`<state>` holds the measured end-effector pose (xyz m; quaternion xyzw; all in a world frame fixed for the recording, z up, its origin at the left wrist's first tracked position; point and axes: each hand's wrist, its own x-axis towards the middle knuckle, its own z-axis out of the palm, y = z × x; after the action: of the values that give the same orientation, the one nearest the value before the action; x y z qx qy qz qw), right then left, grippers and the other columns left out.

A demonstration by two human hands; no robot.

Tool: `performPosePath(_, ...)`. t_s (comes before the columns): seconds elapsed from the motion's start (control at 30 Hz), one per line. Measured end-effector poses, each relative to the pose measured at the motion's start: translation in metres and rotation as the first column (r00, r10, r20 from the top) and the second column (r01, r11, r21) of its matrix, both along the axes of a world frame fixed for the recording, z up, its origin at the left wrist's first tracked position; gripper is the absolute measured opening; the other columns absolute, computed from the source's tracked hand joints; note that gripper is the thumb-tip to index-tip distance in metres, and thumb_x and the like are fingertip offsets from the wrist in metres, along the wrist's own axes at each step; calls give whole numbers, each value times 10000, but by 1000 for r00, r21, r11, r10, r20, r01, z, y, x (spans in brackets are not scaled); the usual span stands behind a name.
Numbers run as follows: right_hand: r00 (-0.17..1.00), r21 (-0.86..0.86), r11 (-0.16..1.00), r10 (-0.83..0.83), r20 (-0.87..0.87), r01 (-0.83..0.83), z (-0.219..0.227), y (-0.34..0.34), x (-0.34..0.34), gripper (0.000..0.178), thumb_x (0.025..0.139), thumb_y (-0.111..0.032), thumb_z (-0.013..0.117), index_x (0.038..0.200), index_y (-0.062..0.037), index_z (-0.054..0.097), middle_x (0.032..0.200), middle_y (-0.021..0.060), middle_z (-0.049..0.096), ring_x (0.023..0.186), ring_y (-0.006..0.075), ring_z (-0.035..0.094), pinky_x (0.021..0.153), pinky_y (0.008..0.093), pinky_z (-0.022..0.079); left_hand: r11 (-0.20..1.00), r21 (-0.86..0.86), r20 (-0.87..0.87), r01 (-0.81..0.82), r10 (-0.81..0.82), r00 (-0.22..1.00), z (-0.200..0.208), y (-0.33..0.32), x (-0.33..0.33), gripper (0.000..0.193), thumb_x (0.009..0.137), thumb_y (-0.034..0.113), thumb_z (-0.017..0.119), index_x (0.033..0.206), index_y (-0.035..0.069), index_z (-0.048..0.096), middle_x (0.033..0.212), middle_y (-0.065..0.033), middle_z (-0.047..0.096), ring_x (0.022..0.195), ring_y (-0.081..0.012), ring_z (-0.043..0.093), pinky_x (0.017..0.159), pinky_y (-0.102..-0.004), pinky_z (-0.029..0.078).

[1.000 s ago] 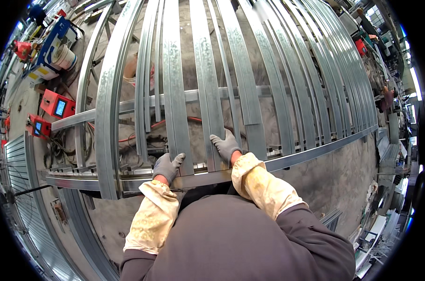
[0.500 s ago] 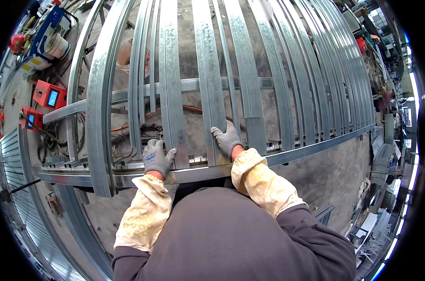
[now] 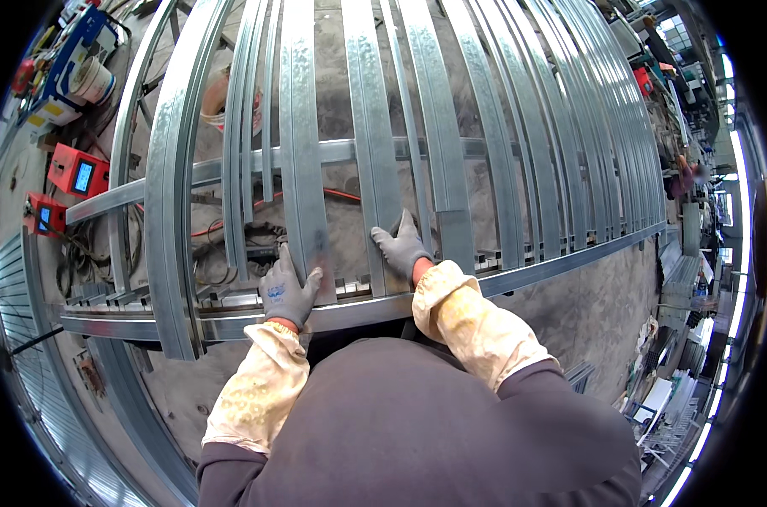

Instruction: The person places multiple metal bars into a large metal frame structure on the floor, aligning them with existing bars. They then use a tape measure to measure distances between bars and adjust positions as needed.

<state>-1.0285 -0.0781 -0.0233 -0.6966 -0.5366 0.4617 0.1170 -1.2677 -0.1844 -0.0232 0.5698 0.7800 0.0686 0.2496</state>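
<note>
Grey-gloved, my left hand (image 3: pixel 289 289) is at the near end of a galvanized steel tube (image 3: pixel 300 152). Its fingers stretch forward along the tube's left edge, and its thumb lies apart over the top face. A dark smudge marks that face just ahead of the thumb. Further right, my right hand (image 3: pixel 403 247) rests at the right edge of a second steel tube (image 3: pixel 371 127), thumb across the top and fingers spread forward. Both tubes reach away from me over a crossbar (image 3: pixel 337 152) to a near rail (image 3: pixel 349 315) in front of my body.
Several more steel tubes (image 3: pixel 552 169) lie side by side to the right. A wide pair (image 3: pixel 170 194) overhangs the near rail at left. Red boxes with screens (image 3: pixel 77 171) stand at far left, near cables and a white bucket (image 3: pixel 93 82). An orange hose (image 3: pixel 341 195) runs beneath the tubes.
My left hand's fingers have straightened and reach further forward beside the tube. My right hand stays at its tube with fingers spread. The whole view has shifted slightly.
</note>
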Motion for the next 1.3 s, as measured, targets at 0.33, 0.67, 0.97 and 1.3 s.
performPosePath(0.33,952,547,836,-147,270,-27,44,70,69,941,780,-434,817,1491,-4,375,1447,221,461,1350,387,466,1129,467,396,985,151,65,-79,70,995,3,-7,3,964,810,492,745,1504,-46,348,1291,-273,569,1195,-433,551,1030,-509,422)
performPosePath(0.67,861,275,956,-53,506,-103,17,131,75,1129,717,-434,841,1576,-61,211,1479,242,379,1370,413,420,1122,484,383,915,401,130,50,-111,985,68,57,84,686,791,348,784,1356,46,539,1340,-189,565,1255,-389,526,1070,-478,406)
performPosePath(0.97,972,425,902,-31,234,-74,63,136,63,1214,687,-393,857,1591,-13,143,1448,295,422,1340,440,456,1121,469,393,922,131,965,-365,-34,260,-6,175,195,476,1045,400,553,1208,-45,597,1050,-121,661,932,-216,625,833,-359,522)
performPosePath(1.3,489,-102,965,-211,-846,241,87,268,9,520,991,-434,645,1356,-66,603,1097,89,692,877,197,648,795,316,542,958,-79,553,-275,271,788,131,183,135,936,731,657,784,1234,-107,586,1215,-330,646,1195,-417,627,985,-435,500)
